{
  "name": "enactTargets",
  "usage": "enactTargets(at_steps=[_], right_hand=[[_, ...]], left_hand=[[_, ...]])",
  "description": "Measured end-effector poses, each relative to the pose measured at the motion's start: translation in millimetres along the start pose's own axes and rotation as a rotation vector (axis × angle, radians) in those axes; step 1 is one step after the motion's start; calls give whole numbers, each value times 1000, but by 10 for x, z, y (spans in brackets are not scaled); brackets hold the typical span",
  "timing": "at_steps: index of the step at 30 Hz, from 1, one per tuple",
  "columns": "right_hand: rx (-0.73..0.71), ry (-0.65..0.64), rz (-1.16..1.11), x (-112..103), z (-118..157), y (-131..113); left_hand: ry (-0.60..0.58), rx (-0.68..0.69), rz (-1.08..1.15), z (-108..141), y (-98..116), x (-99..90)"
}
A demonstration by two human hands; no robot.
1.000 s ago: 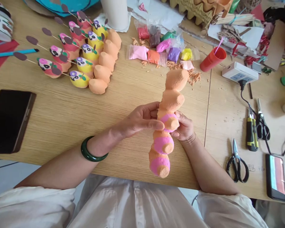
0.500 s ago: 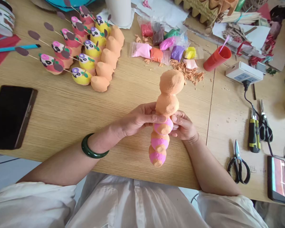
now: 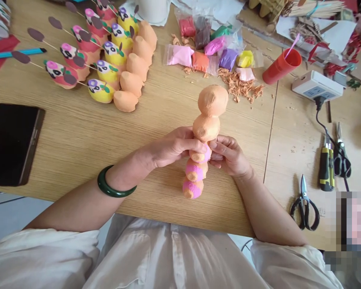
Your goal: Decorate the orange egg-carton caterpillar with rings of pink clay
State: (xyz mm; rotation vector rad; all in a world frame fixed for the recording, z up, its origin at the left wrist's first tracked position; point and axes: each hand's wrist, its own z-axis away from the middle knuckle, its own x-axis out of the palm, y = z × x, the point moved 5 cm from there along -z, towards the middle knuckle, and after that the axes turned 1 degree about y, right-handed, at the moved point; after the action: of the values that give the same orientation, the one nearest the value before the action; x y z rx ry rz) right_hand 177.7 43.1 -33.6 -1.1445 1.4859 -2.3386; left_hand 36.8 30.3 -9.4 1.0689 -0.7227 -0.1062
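Note:
An orange egg-carton strip (image 3: 207, 126), a row of several rounded bumps, stands between my hands above the table. Pink clay (image 3: 193, 189) covers part of its lower bumps, while the upper two are plain orange. From the left, my left hand (image 3: 182, 145) grips the strip at its middle, thumb on the front and fingers mostly hidden behind. My right hand (image 3: 230, 154) holds the strip's right edge at the same height, with thumb and forefinger against the pink clay there. Its other fingers are curled.
Similar strips made into decorated caterpillar-like figures (image 3: 111, 54) and a plain orange row (image 3: 138, 66) lie at back left. Clay packets (image 3: 228, 58), orange scraps (image 3: 239, 85) and a red cup (image 3: 281, 67) sit behind. Scissors (image 3: 303, 208) and a power strip (image 3: 317, 85) are right; a phone (image 3: 13, 142) is left.
The strip has tilted and turned a little, its lower end moving left and up in view. Both hands keep their hold. The whole view has shifted slightly.

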Motion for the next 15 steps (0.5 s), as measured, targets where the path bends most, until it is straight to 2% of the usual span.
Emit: enactTargets(at_steps=[8,11,13,15], right_hand=[[27,49,33,2,-5,-16],[0,141,93,-1,-8,-52],[-66,276,158,-43,-2,-91],[-131,396,205,-97,3,-106]], left_hand=[[30,26,-19,-35,7,-39],[14,14,-34,-38,23,-48],[91,32,-116,-51,17,-117],[289,118,-333,-57,19,-253]])
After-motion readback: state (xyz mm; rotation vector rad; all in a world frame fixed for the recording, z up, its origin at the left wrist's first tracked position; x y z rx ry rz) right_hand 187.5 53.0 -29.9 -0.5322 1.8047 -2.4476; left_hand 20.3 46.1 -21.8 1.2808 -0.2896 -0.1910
